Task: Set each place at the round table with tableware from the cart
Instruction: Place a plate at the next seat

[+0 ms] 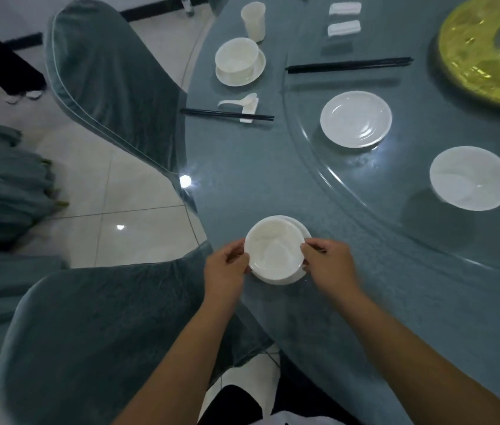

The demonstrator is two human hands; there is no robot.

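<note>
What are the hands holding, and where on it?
Both hands hold the white bowl by its rim: left hand on its left edge, right hand on its right edge, above a saucer.

A dim dining room with covered chairs on a tiled floor

Pale glossy floor tiles [138, 191] with thin dark grout lines catch small bright spots of overhead light. Two chairs in grey-green fabric covers stand at the round table's edge, one chair [110, 75] further off and another chair [95, 326] nearest the camera. More folds of the same grey-green cloth [0, 185] bunch at the left edge. A dark skirting strip [150, 9] runs along the foot of a pale wall at the top.
</note>
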